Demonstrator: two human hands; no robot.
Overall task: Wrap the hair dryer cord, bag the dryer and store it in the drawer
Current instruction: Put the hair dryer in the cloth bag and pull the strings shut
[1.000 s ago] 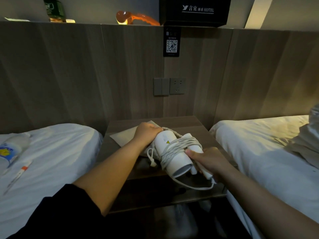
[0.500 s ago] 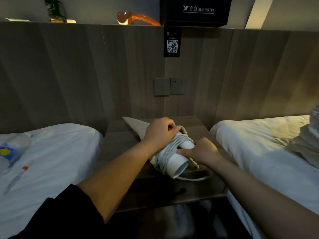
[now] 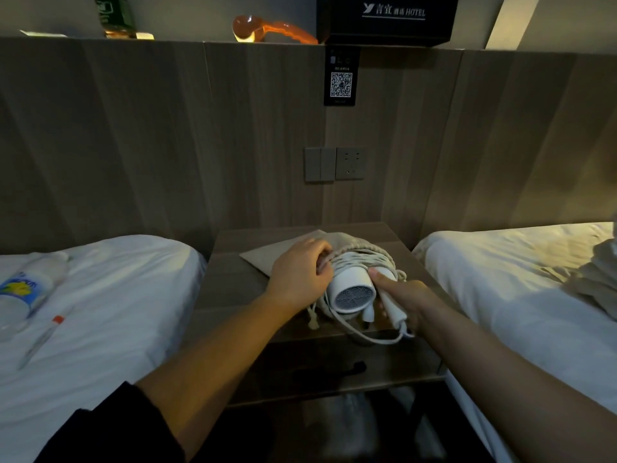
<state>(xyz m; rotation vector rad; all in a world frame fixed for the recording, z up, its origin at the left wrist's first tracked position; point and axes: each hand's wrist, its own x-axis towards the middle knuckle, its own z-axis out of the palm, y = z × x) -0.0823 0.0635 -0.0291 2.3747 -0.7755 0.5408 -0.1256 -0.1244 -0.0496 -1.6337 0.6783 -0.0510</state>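
Note:
A white hair dryer point(image 3: 352, 294) lies on the wooden nightstand point(image 3: 233, 279), its rear grille facing me and its cord point(image 3: 364, 262) wound around the body. The front half sits inside the mouth of a beige drawstring bag point(image 3: 277, 253). My left hand point(image 3: 298, 277) grips the bag's opening over the dryer. My right hand point(image 3: 405, 297) holds the dryer's handle and plug end, with a loose loop of cord point(image 3: 374, 339) hanging off the front edge. The drawer point(image 3: 334, 372) below the top has a dark handle.
Two white beds flank the nightstand. A water bottle point(image 3: 25, 289) and a pen point(image 3: 43, 339) lie on the left bed, crumpled cloth point(image 3: 597, 275) on the right one. A socket and switches point(image 3: 335, 163) sit on the wood headboard wall.
The dryer has turned so its grille faces me, and the bag has been pulled over its front end. Both hands shifted slightly forward with it.

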